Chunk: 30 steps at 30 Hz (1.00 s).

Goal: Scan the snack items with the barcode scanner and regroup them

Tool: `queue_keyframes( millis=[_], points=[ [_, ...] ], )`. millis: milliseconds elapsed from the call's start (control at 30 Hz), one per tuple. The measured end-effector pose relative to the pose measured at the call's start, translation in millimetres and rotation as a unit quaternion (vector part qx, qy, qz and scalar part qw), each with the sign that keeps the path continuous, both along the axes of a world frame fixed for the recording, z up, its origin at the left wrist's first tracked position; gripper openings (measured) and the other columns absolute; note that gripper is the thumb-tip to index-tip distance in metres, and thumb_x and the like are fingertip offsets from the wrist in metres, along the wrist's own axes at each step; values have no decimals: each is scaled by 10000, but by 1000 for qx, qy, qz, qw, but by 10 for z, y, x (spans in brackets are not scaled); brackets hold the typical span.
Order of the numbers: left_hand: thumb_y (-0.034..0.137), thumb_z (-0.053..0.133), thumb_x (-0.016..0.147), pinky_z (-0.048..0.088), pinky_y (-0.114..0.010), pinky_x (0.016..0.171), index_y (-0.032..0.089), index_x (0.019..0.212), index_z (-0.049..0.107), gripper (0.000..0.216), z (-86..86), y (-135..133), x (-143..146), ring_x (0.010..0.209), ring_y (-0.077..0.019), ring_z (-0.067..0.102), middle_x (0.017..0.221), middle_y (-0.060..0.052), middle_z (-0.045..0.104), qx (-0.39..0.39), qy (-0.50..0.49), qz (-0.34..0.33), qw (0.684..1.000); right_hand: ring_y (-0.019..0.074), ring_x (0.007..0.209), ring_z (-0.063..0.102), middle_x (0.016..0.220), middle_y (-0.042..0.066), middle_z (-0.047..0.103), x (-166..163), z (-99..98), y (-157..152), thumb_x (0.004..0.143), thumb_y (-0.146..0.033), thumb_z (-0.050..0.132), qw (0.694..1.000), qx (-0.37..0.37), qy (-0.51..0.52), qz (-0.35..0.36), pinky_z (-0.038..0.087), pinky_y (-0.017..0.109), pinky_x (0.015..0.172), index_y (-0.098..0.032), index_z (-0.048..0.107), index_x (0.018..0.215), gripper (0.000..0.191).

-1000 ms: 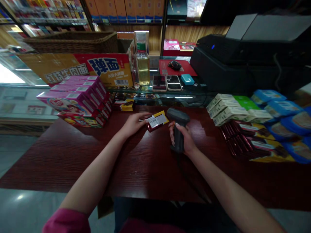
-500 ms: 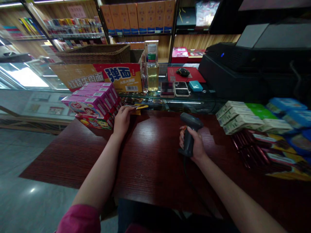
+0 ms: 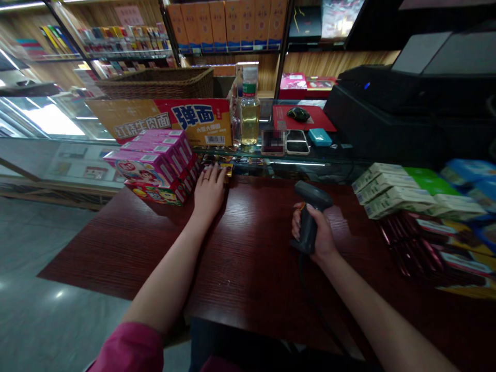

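My right hand [image 3: 315, 232] is wrapped around the handle of a dark grey barcode scanner [image 3: 309, 217], its head pointing away above the brown wooden counter [image 3: 251, 248]. A cable hangs from the grip. Toward the back edge, my left hand [image 3: 210, 191] lies palm down with its fingers stretched out over a small gold packet [image 3: 228, 170]. Part of that packet is hidden under the fingers. Just left of this hand stands a stack of pink boxes [image 3: 155, 150] with red boxes [image 3: 165, 192] beneath.
Behind the counter edge are a noodle carton [image 3: 194, 124], a wicker basket [image 3: 155, 85], a bottle of yellow liquid [image 3: 250, 119], a phone [image 3: 297, 142] and a light-blue pack [image 3: 320, 137]. White-green boxes [image 3: 399, 191] and dark red packs [image 3: 411, 243] lie at the right.
The left hand, which pinched a thin yellow packet, has let go; its fingers now spread over the gold packet at the counter's back edge. The right hand keeps its grip on the scanner.
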<state>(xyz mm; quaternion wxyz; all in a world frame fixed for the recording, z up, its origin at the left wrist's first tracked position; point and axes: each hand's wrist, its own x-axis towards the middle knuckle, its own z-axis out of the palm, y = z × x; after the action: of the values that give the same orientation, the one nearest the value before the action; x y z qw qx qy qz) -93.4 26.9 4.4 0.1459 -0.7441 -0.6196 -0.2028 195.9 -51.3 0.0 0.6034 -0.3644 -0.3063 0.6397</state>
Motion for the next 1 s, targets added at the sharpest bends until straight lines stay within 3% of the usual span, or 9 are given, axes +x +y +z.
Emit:
queue_keyframes(
  millis=[133, 433, 633, 833, 933, 1000],
  points=[
    [214, 459, 998, 405, -590, 1169, 162, 1502, 538, 513, -36, -49, 139, 1459, -417, 472, 1548, -225, 522, -6, 9, 22, 1000, 94, 427, 478, 622, -39, 553, -5, 10, 2, 783, -448, 753, 1000, -9, 0, 0, 408, 197, 333, -187, 673, 907, 300],
    [229, 526, 960, 377, -563, 1213, 124, 1530, 469, 582, -56, 28, -13, 1519, -405, 380, 1579, -214, 480, -35, -24, 2, 999, 91, 426, 475, 624, -43, 559, -6, 13, -4, 775, -459, 759, 1000, -9, -1, 7, 408, 194, 334, -191, 673, 912, 313],
    [270, 526, 973, 367, -567, 1219, 152, 1538, 460, 581, -46, 10, 5, 1527, -402, 371, 1607, -198, 453, -37, -16, 10, 999, 89, 427, 477, 621, -45, 559, -5, 11, -5, 788, -459, 748, 1000, -5, 1, 2, 406, 190, 333, -187, 671, 908, 308],
    [280, 498, 980, 348, -568, 1225, 100, 1544, 450, 594, -7, 5, 19, 1547, -408, 332, 1641, -239, 385, -45, -29, 13, 998, 89, 405, 478, 610, -57, 558, -1, 29, -1, 784, -477, 757, 1000, 25, 0, -1, 409, 200, 330, -195, 649, 916, 330],
    [277, 509, 963, 305, -575, 1251, 53, 1552, 422, 636, 38, -74, 111, 1568, -406, 287, 1675, -257, 301, -19, -56, -8, 998, 89, 401, 484, 624, -61, 563, 67, 94, -96, 776, -478, 768, 999, 46, -14, -14, 417, 206, 325, -203, 637, 923, 338],
    [271, 509, 960, 288, -575, 1266, 103, 1575, 404, 646, 44, -143, 276, 1584, -371, 263, 1692, -210, 292, 11, -75, -63, 995, 94, 407, 498, 642, -58, 569, 178, 137, -206, 775, -493, 763, 998, 52, -24, -13, 428, 214, 325, -208, 638, 928, 347]
  ],
)
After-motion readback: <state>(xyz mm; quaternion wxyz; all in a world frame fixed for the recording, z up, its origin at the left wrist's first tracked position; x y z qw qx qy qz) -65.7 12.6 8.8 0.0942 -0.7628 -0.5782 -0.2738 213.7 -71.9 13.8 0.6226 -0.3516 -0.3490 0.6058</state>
